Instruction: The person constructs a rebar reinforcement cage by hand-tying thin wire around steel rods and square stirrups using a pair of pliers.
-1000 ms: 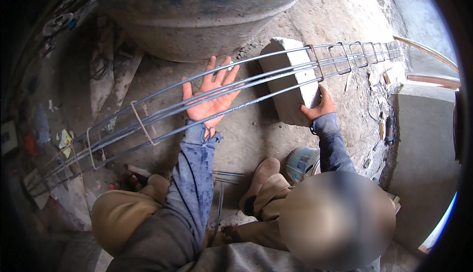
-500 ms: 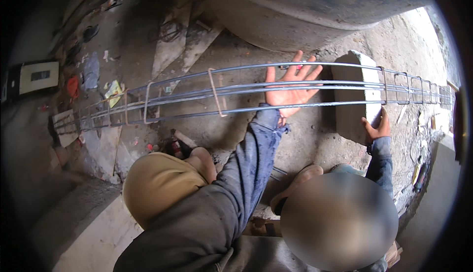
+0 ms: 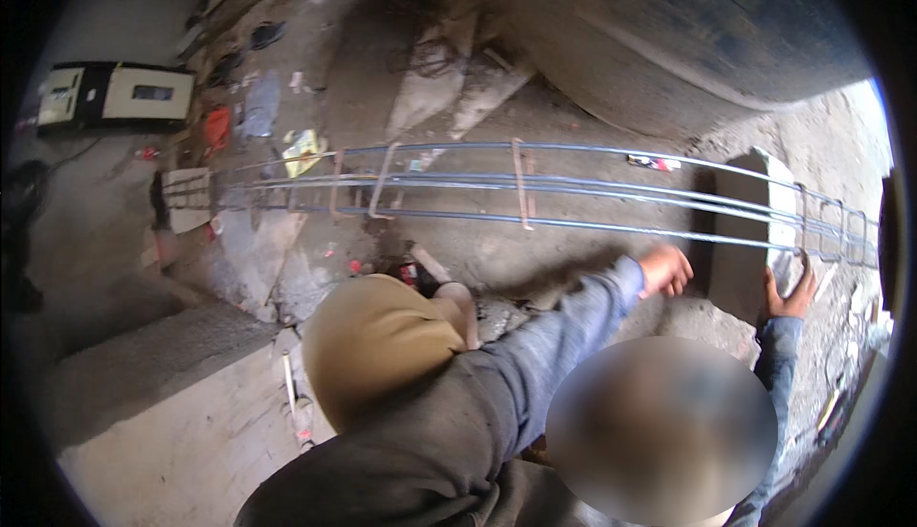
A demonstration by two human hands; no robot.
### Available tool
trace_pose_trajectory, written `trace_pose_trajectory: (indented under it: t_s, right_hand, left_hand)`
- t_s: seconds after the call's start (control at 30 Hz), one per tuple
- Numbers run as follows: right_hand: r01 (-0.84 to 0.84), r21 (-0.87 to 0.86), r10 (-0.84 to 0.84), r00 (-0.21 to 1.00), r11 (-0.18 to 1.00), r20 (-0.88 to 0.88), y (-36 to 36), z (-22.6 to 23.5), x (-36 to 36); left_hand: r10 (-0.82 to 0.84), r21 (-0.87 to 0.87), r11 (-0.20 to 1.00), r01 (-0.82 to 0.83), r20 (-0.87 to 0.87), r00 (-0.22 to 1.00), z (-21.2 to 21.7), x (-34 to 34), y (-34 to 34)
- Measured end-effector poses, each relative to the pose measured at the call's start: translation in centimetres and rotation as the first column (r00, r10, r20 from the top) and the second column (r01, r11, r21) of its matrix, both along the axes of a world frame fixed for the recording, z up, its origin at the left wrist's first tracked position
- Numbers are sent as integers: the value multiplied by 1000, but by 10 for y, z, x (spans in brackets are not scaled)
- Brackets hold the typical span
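A long rebar cage (image 3: 430, 180) of thin steel bars and bent stirrups runs across in front of me. Its right part passes over a pale concrete block (image 3: 734, 284). My right hand (image 3: 791, 290) holds the near right edge of this block, thumb and fingers on either side, fingertips close to the lowest bar. On the near side of the cage, left of the block, my left hand (image 3: 666, 271) is in the air. Its fingers are loosely bent and somewhat apart, with nothing visible in them; the palm is turned from view.
Beyond the cage bulges a large rounded drum-like body (image 3: 659, 59). A cream and black box (image 3: 119, 97) stands far left. Yellow wrapper (image 3: 304, 153), red scraps and boards litter the dirt floor. My knee (image 3: 377, 350) is at lower left; a blurred oval covers the lower right.
My left hand has come out from under the bars toward me, its spread fingers now bent. My right hand stays on the block. The view has shifted, moving the scene rightward and down.
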State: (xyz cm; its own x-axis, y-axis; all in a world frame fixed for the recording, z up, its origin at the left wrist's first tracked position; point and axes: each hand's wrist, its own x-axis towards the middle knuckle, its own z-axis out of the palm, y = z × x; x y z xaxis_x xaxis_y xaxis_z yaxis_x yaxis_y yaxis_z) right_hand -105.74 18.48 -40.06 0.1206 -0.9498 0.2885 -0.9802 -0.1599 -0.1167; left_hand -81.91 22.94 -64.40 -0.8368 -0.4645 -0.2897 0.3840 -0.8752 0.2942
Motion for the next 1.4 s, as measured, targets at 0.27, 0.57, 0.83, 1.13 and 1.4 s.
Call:
trace_pose_trajectory:
  t_s: [0.27,0.57,0.83,1.13,1.4]
  right_hand:
    - [-329,-138,332,943,934,-2,14,32,39]
    - [-775,5,715,585,632,383,9,90,198]
    - [-871,453,621,464,190,632,90,18,166]
    - [-730,652,610,617,207,498,77,-4,155]
    - [-660,719,579,681,220,448,85,-21,137]
  left_hand:
    - [-285,-690,418,590,517,807,65,-45,29]
    - [576,-755,-64,653,506,642,314,220,-61]
    - [651,-166,145,975,758,32,328,363,-17]
    - [627,-230,173,958,776,73,290,327,-21]
    - [660,-314,132,940,736,153,282,314,-34]
